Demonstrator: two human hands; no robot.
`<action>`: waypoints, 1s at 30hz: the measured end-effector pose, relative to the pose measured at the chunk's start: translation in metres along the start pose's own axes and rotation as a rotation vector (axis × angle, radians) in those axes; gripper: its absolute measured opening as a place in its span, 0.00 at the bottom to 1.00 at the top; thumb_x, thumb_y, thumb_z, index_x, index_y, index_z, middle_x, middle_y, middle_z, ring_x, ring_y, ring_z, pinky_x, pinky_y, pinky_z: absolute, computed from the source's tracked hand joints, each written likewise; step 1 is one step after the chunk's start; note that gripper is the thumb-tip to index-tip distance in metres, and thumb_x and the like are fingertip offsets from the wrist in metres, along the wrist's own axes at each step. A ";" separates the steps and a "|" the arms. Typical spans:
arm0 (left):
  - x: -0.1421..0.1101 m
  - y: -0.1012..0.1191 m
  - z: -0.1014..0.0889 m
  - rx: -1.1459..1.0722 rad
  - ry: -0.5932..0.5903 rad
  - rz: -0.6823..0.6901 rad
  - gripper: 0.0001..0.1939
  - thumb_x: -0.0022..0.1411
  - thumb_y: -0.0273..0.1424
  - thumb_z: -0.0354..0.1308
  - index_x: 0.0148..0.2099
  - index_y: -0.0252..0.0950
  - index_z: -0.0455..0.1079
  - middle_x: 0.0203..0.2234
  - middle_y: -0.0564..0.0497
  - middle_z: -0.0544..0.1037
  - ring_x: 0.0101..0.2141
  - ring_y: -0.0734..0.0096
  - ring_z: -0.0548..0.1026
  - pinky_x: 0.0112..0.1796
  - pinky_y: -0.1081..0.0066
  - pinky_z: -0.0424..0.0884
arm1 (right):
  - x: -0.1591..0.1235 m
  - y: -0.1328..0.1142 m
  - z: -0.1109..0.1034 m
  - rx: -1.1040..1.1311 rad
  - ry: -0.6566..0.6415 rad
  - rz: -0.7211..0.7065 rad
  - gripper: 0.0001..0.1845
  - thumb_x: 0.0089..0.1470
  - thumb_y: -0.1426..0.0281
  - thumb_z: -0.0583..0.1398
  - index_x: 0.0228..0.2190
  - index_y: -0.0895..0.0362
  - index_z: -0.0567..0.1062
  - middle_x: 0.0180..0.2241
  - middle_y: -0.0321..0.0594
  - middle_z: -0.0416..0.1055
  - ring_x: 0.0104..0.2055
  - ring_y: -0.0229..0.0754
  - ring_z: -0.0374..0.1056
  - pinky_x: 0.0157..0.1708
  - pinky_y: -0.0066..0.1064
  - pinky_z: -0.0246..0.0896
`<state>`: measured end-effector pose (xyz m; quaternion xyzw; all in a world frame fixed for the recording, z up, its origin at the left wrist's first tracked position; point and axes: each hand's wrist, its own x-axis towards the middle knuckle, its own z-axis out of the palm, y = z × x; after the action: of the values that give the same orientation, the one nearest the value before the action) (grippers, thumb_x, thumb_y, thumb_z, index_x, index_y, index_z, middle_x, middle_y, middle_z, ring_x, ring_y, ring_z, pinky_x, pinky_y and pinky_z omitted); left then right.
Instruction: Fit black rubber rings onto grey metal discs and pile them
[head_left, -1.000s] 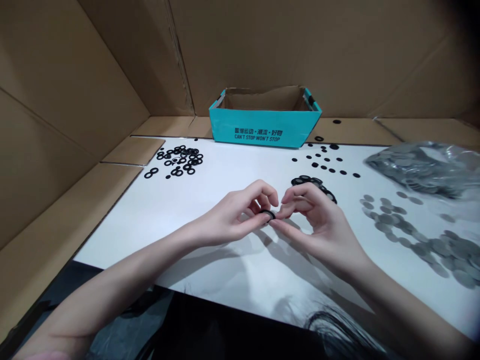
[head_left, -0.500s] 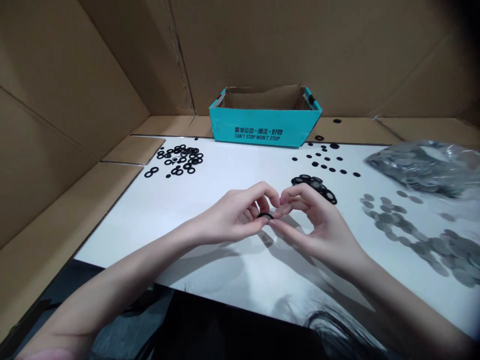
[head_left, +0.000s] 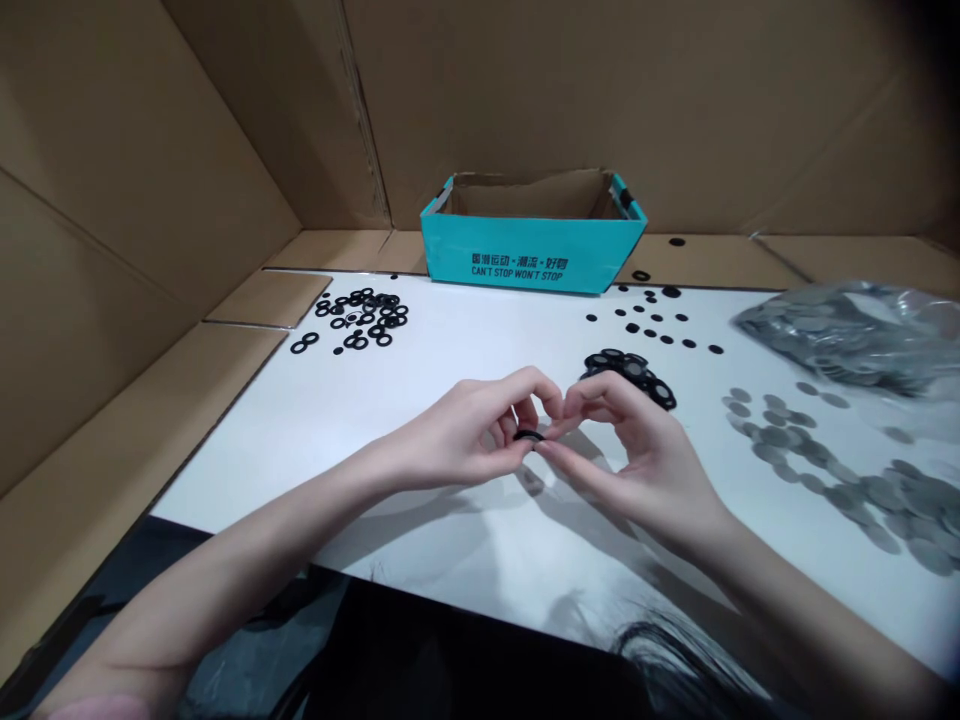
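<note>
Between my two hands, a little above the white table, is a small black ring (head_left: 529,436). My left hand (head_left: 499,425) pinches its near edge with thumb and bent fingers. From the other side my right hand (head_left: 630,430) grips it between thumb and fingertips, and the fingertips of both hands almost meet. Part of the ring is hidden behind the fingers. Just beyond my right hand lies a pile of black rings with grey discs (head_left: 630,370) in their middles.
Loose black rings (head_left: 360,318) lie at the left. Small black discs (head_left: 651,333) are scattered at the back right. Grey discs (head_left: 817,455) spread on the right beside a clear plastic bag (head_left: 847,335) of them. A turquoise box (head_left: 532,250) stands at the back before cardboard walls (head_left: 562,100).
Both hands stay in almost the same place around the ring. The ring appears tilted very slightly; the scattered pieces have not moved.
</note>
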<state>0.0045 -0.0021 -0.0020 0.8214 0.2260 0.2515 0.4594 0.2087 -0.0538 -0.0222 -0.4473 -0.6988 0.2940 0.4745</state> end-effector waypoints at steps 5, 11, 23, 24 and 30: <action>0.000 -0.006 0.006 -0.065 0.107 0.025 0.10 0.66 0.25 0.58 0.47 0.39 0.64 0.36 0.53 0.73 0.34 0.77 0.74 0.35 0.76 0.72 | 0.000 0.004 0.000 0.059 0.040 0.025 0.12 0.54 0.74 0.67 0.36 0.50 0.70 0.31 0.30 0.71 0.33 0.38 0.75 0.37 0.33 0.68; 0.000 -0.004 0.004 -0.192 0.029 0.005 0.11 0.67 0.24 0.56 0.47 0.41 0.59 0.36 0.54 0.70 0.32 0.78 0.76 0.31 0.77 0.73 | -0.004 0.005 0.007 0.195 0.142 0.041 0.16 0.53 0.75 0.69 0.34 0.49 0.67 0.30 0.29 0.69 0.33 0.38 0.74 0.38 0.33 0.69; 0.001 -0.002 0.002 -0.073 0.054 0.077 0.12 0.64 0.21 0.56 0.47 0.39 0.64 0.36 0.53 0.73 0.34 0.77 0.73 0.33 0.77 0.70 | -0.003 0.005 0.004 0.085 0.094 -0.030 0.15 0.55 0.76 0.68 0.38 0.49 0.69 0.33 0.31 0.71 0.35 0.40 0.76 0.40 0.36 0.71; 0.001 -0.001 0.001 -0.081 0.051 0.083 0.12 0.63 0.21 0.57 0.47 0.39 0.64 0.36 0.53 0.73 0.34 0.77 0.73 0.33 0.77 0.70 | -0.004 0.005 0.005 0.103 0.122 -0.029 0.16 0.54 0.76 0.68 0.37 0.49 0.69 0.33 0.31 0.70 0.35 0.40 0.76 0.40 0.36 0.72; 0.000 0.002 -0.004 -0.011 0.023 0.033 0.15 0.60 0.20 0.57 0.47 0.39 0.65 0.32 0.56 0.71 0.31 0.79 0.71 0.31 0.78 0.69 | -0.005 0.003 0.006 0.033 0.106 -0.072 0.15 0.55 0.77 0.68 0.36 0.49 0.69 0.31 0.30 0.71 0.33 0.39 0.77 0.40 0.35 0.72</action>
<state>0.0027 -0.0004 0.0017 0.8196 0.2162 0.2698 0.4569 0.2049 -0.0572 -0.0294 -0.4287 -0.6835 0.2643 0.5284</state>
